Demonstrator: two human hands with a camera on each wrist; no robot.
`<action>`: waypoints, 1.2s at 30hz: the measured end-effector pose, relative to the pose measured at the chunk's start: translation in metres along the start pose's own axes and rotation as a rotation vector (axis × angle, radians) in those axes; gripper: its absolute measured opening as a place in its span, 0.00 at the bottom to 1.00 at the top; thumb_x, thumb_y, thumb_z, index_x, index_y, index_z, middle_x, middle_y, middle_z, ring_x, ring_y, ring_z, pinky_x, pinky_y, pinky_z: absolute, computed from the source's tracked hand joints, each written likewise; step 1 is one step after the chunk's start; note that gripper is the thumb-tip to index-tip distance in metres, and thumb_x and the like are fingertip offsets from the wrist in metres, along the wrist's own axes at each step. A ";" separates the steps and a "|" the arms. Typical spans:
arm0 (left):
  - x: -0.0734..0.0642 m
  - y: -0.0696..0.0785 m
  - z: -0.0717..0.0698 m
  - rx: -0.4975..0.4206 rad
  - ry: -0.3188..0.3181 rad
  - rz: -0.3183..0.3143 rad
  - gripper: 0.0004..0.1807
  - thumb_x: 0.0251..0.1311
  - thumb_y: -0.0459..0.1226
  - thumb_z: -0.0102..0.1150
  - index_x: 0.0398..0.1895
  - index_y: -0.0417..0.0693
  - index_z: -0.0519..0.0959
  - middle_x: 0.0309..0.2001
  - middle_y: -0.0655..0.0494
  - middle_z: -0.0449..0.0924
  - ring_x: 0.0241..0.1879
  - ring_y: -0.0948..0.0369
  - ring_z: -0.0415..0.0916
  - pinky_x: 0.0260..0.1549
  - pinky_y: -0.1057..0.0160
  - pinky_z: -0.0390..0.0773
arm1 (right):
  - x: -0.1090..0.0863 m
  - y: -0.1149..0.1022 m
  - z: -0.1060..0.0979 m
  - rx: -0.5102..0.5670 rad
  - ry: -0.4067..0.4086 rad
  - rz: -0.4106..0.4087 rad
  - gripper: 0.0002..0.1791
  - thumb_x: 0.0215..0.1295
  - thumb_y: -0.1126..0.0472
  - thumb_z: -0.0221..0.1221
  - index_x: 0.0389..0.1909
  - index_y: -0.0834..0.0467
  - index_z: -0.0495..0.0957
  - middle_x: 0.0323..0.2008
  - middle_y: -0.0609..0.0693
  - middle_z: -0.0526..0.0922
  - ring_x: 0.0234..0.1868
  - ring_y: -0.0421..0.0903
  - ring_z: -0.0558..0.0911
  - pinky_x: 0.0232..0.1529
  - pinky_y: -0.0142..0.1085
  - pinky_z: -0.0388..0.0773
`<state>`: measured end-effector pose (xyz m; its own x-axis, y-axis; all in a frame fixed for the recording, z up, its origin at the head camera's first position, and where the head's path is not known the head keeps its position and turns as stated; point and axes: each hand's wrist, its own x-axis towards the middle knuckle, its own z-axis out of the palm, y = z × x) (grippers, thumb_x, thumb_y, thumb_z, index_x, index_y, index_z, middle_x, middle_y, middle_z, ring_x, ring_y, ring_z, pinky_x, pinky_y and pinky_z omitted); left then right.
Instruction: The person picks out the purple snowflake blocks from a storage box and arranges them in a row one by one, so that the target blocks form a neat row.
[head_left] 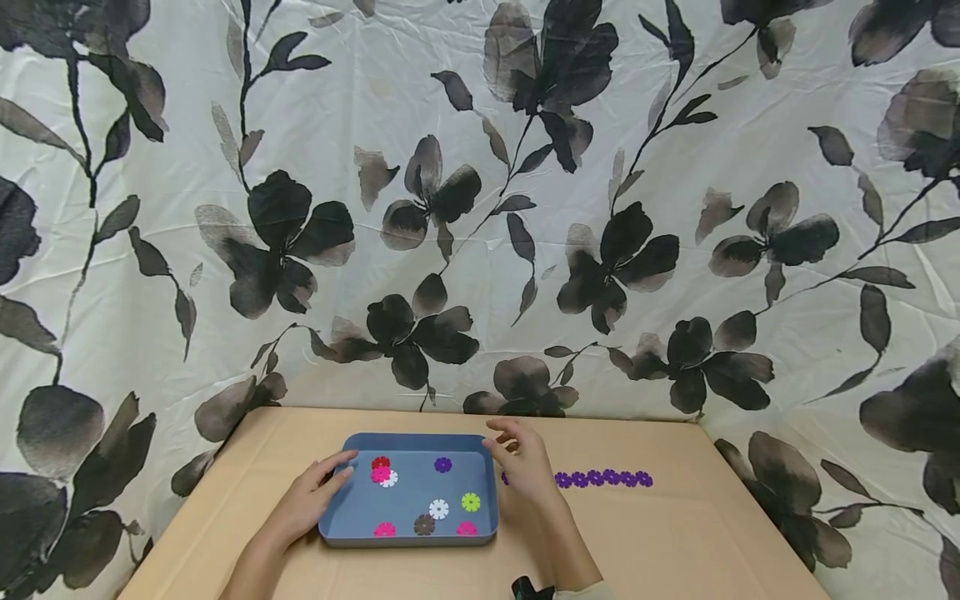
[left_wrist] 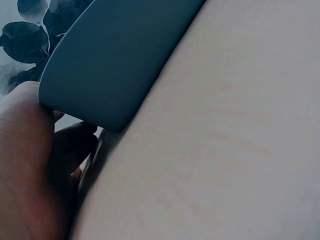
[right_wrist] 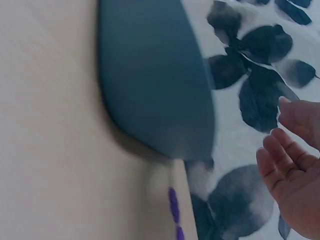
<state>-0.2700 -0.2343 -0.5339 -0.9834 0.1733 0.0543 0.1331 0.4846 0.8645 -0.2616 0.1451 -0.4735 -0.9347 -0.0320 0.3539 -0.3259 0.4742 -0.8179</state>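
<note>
A blue-grey tray [head_left: 408, 542] lies on the table, holding several loose flower-shaped discs, among them a purple disc [head_left: 443, 465], a lime disc [head_left: 471, 502] and a brown disc [head_left: 424, 524]. My left hand [head_left: 309, 498] grips the tray's left side; in the left wrist view its thumb reaches over the rim and its fingers are by the outer wall. By the upper right corner is my right hand [head_left: 525, 462], fingers loosely bent. The right wrist view shows this hand [right_wrist: 297, 187] apart from the tray, holding nothing. It partly hides a row of purple discs [head_left: 603, 477].
The table [head_left: 675, 542] is tan, with its far edge close to a hanging floral cloth [head_left: 450, 275]. A small black object [head_left: 531, 588] shows beside the right wrist at the bottom of the head view.
</note>
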 end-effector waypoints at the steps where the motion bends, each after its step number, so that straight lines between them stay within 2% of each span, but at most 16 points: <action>1: 0.000 0.000 0.000 0.001 -0.001 -0.001 0.28 0.77 0.54 0.53 0.73 0.54 0.74 0.77 0.40 0.66 0.81 0.36 0.50 0.79 0.31 0.40 | -0.001 -0.001 0.004 0.011 -0.022 0.008 0.14 0.70 0.62 0.67 0.55 0.55 0.85 0.52 0.50 0.83 0.47 0.48 0.82 0.45 0.30 0.80; 4: -0.001 0.000 0.000 0.004 -0.001 -0.003 0.28 0.77 0.54 0.52 0.73 0.54 0.74 0.77 0.40 0.66 0.81 0.36 0.50 0.78 0.30 0.40 | -0.003 -0.002 0.018 0.023 -0.075 0.019 0.14 0.70 0.64 0.66 0.55 0.54 0.85 0.54 0.51 0.83 0.48 0.50 0.82 0.45 0.30 0.80; 7: -0.001 0.000 0.001 0.001 -0.005 -0.005 0.28 0.77 0.54 0.52 0.74 0.54 0.74 0.77 0.40 0.66 0.81 0.36 0.50 0.78 0.30 0.41 | -0.005 -0.003 0.031 -0.002 -0.123 -0.017 0.15 0.70 0.64 0.66 0.56 0.56 0.84 0.54 0.55 0.83 0.48 0.53 0.83 0.45 0.33 0.83; 11: -0.001 -0.001 0.002 0.001 -0.006 -0.007 0.28 0.77 0.54 0.52 0.74 0.54 0.74 0.77 0.40 0.65 0.81 0.36 0.50 0.79 0.30 0.40 | -0.009 -0.001 0.045 -0.054 -0.186 -0.063 0.17 0.71 0.61 0.66 0.58 0.58 0.83 0.55 0.57 0.83 0.50 0.56 0.84 0.49 0.38 0.86; 16: 0.000 -0.003 0.004 0.014 -0.004 -0.009 0.28 0.77 0.55 0.52 0.74 0.55 0.73 0.77 0.41 0.66 0.80 0.36 0.51 0.77 0.29 0.43 | -0.013 0.001 0.056 -0.104 -0.230 -0.063 0.19 0.72 0.59 0.66 0.60 0.60 0.82 0.56 0.57 0.83 0.50 0.56 0.85 0.50 0.40 0.86; 19: 0.000 -0.003 0.003 0.008 -0.007 -0.009 0.28 0.77 0.55 0.52 0.74 0.55 0.73 0.77 0.40 0.66 0.80 0.36 0.51 0.77 0.28 0.44 | -0.014 0.001 0.061 -0.186 -0.230 -0.084 0.19 0.71 0.60 0.66 0.60 0.61 0.82 0.57 0.55 0.83 0.52 0.56 0.85 0.53 0.44 0.86; 22: 0.000 -0.002 0.002 0.004 -0.006 -0.007 0.28 0.78 0.54 0.52 0.74 0.54 0.73 0.77 0.40 0.65 0.80 0.36 0.50 0.78 0.29 0.42 | -0.015 0.002 0.066 -0.343 -0.246 -0.109 0.20 0.72 0.59 0.65 0.62 0.58 0.81 0.61 0.52 0.83 0.60 0.53 0.83 0.61 0.49 0.83; 27: 0.000 0.000 0.000 0.015 -0.008 -0.011 0.28 0.78 0.54 0.51 0.74 0.55 0.73 0.78 0.39 0.64 0.81 0.35 0.49 0.77 0.28 0.41 | -0.019 0.000 0.073 -0.584 -0.332 -0.148 0.25 0.74 0.55 0.62 0.70 0.55 0.76 0.71 0.51 0.77 0.72 0.53 0.76 0.70 0.54 0.75; 32: -0.001 -0.001 0.000 0.015 -0.011 -0.017 0.28 0.78 0.54 0.51 0.75 0.56 0.73 0.78 0.40 0.64 0.81 0.35 0.50 0.76 0.27 0.45 | -0.020 -0.001 0.075 -0.669 -0.375 -0.168 0.27 0.75 0.54 0.60 0.72 0.55 0.74 0.71 0.51 0.77 0.71 0.51 0.77 0.70 0.51 0.76; 36: -0.001 -0.001 0.001 0.017 -0.007 -0.014 0.28 0.78 0.54 0.51 0.75 0.56 0.72 0.77 0.41 0.65 0.79 0.36 0.54 0.75 0.28 0.52 | -0.019 0.002 0.075 -0.663 -0.341 -0.177 0.23 0.75 0.55 0.61 0.68 0.54 0.78 0.65 0.48 0.83 0.67 0.49 0.81 0.68 0.48 0.78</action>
<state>-0.2693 -0.2339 -0.5348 -0.9843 0.1722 0.0389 0.1216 0.5017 0.8565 -0.2553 0.0809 -0.5161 -0.9037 -0.3752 0.2065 -0.4220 0.8621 -0.2805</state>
